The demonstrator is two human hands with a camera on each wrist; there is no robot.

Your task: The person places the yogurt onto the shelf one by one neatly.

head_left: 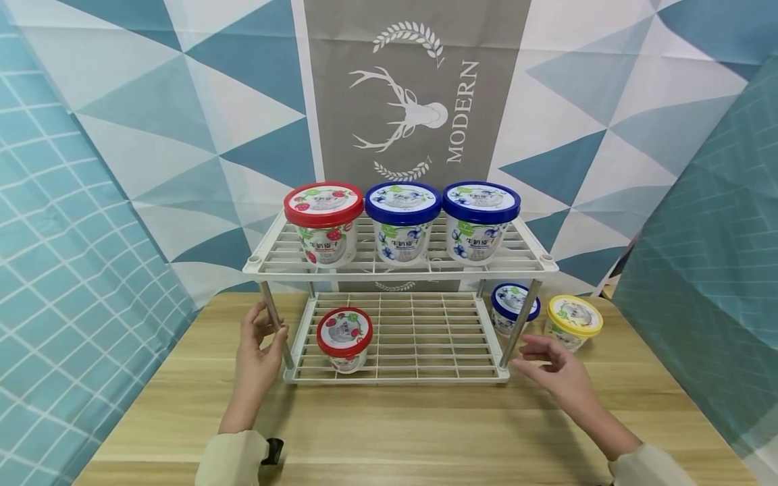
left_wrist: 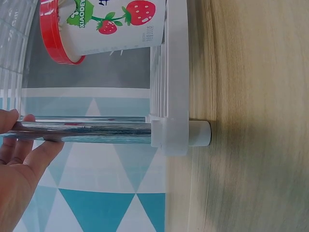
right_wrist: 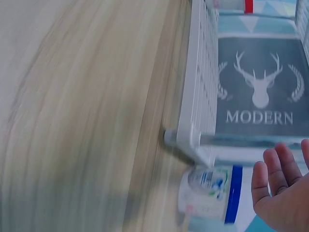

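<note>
The left hand [head_left: 260, 347] pinches the white rack's [head_left: 401, 276] left front post [left_wrist: 96, 131]. Beside its right front post [head_left: 524, 317], the right hand [head_left: 558, 371] hovers, loosely spread.

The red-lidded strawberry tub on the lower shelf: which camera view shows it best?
The head view: it shows the red-lidded strawberry tub whole, top and side. The left wrist view crops it; the right wrist view catches only a blurred sliver.

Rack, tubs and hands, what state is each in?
Rack: upright
Upper left tub: lidded
Upper middle tub: lidded
Upper right tub: lidded
Lower shelf tub: lidded
Blue-lidded table tub: lidded
Yellow-lidded tub: lidded
Left hand: gripping left post
Right hand: open, near right post
</note>
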